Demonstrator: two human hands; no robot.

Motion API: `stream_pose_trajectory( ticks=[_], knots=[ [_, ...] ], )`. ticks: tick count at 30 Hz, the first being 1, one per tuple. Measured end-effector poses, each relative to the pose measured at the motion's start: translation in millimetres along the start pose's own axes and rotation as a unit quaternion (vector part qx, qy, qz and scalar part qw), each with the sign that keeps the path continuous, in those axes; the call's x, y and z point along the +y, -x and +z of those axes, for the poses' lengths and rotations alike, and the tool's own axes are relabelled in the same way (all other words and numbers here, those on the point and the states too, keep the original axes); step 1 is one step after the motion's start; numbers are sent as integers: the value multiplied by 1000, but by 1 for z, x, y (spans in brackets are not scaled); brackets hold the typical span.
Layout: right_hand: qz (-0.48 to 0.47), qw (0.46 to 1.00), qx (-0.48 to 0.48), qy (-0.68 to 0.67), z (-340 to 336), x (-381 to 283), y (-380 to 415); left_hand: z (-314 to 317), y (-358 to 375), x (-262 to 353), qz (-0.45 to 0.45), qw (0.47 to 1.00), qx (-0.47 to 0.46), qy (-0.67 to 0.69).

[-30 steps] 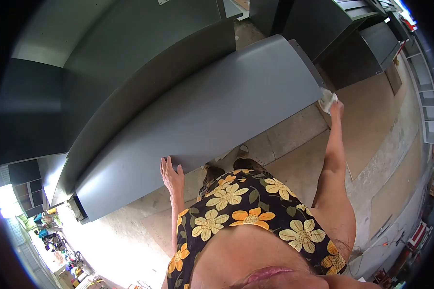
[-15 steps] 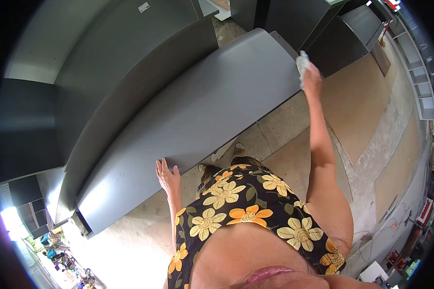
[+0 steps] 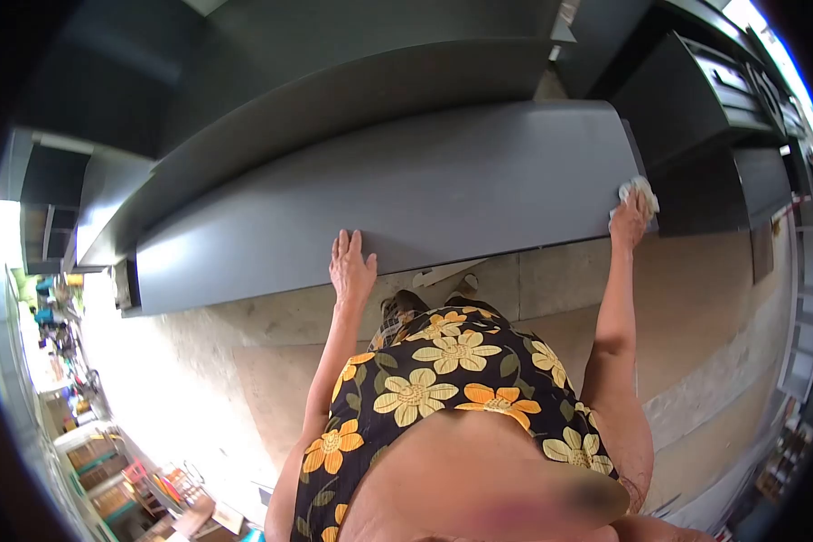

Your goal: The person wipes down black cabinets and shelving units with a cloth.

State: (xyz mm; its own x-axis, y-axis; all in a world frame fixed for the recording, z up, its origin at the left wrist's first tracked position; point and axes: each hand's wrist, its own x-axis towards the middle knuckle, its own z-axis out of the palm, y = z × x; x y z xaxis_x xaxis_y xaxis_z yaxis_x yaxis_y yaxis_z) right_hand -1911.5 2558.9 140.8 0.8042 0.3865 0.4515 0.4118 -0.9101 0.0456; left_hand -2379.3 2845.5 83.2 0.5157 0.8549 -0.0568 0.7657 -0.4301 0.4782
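A long grey panel (image 3: 443, 181) with a smooth surface lies in front of me. My left hand (image 3: 352, 266) rests at its near edge, left of the middle, with the fingers spread and nothing held. At the panel's right end, my right hand (image 3: 631, 217) has its fingers on a crumpled whitish cloth (image 3: 640, 191), pressed against the corner. Part of the cloth is hidden under the fingers.
Behind the panel stands a dark curved board (image 3: 334, 95). Dark cabinets (image 3: 686, 108) are at the right. Cardboard sheets (image 3: 686, 280) lie on the concrete floor (image 3: 560, 275). Assorted items are at the lower left.
The view has turned, so the panel lies more level. My right hand and the cloth are now at the panel's near right corner. My left hand remains at the near edge, fingers apart.
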Motion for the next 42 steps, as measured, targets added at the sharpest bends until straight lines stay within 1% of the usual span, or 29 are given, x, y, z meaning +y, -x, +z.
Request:
stream_pose_trajectory(
  ticks=[4, 6, 7, 8, 10, 13, 14, 16, 17, 19, 20, 22, 23, 25, 26, 27, 29, 32, 33, 34, 35, 39, 41, 42],
  knots=[
    [2, 999, 17, 37, 6, 3, 12, 0, -4, 8, 9, 1000, 11, 4],
    [-14, 999, 23, 33, 8, 0, 21, -1, -7, 6, 6, 999, 4, 33],
    [-18, 1000, 8, 22, 2, -6, 23, -2, -7, 6, 4, 999, 3, 48],
    [-22, 1000, -8, 12, -6, -14, 27, -6, -4, 5, 6, 997, 14, 70],
    [-36, 999, -2, -3, -4, -24, 34, -11, 3, 7, 7, 993, 42, 109],
    [-56, 998, -13, -35, -18, -55, 46, -13, 27, -2, -3, 988, 67, 141],
    [-85, 996, -2, -40, -22, -69, 56, -19, 42, -10, -4, 986, 98, 136],
    [-140, 988, 25, -50, -25, -99, 74, -26, 70, -32, -46, 979, 107, 170],
    [-164, 984, 16, -66, -26, -116, 87, -27, 88, -47, -65, 974, 111, 188],
    [-209, 973, -2, -97, -33, -153, 115, -24, 128, -79, -109, 971, 126, 170],
    [-238, 962, -6, -131, -28, -164, 114, -11, 142, -81, -129, 970, 132, 159],
    [-318, 930, -28, -185, -27, -199, 137, -1, 183, -112, -173, 963, 131, 163],
    [-356, 909, -40, -211, -23, -215, 146, 3, 200, -118, -194, 958, 131, 165],
    [-387, 858, -127, -312, -27, -256, 174, 1, 234, -133, -265, 942, 114, 171],
    [-376, 824, -201, -372, -47, -281, 189, -2, 251, -139, -301, 931, 105, 176],
    [-366, 798, -242, -413, -54, -299, 201, 1, 267, -142, -322, 923, 115, 176],
    [-357, 756, -300, -459, -84, -340, 226, 3, 297, -160, -359, 906, 134, 180],
    [-346, 707, -346, -511, -112, -395, 251, 4, 335, -178, -417, 871, 168, 197],
    [-358, 700, -344, -514, -120, -410, 256, 4, 346, -183, -432, 862, 178, 199],
    [-367, 690, -345, -520, -94, -400, 214, 31, 324, -143, -448, 853, 186, 195],
    [-378, 682, -342, -524, -96, -410, 210, 35, 328, -141, -461, 843, 196, 196],
    [-405, 685, -291, -531, -93, -443, 185, 52, 333, -125, -521, 785, 222, 251],
    [-410, 710, -243, -519, -99, -451, 174, 56, 333, -117, -545, 764, 225, 263],
    [-417, 718, -215, -514, -95, -453, 164, 58, 331, -113, -550, 761, 226, 259]
  ],
)
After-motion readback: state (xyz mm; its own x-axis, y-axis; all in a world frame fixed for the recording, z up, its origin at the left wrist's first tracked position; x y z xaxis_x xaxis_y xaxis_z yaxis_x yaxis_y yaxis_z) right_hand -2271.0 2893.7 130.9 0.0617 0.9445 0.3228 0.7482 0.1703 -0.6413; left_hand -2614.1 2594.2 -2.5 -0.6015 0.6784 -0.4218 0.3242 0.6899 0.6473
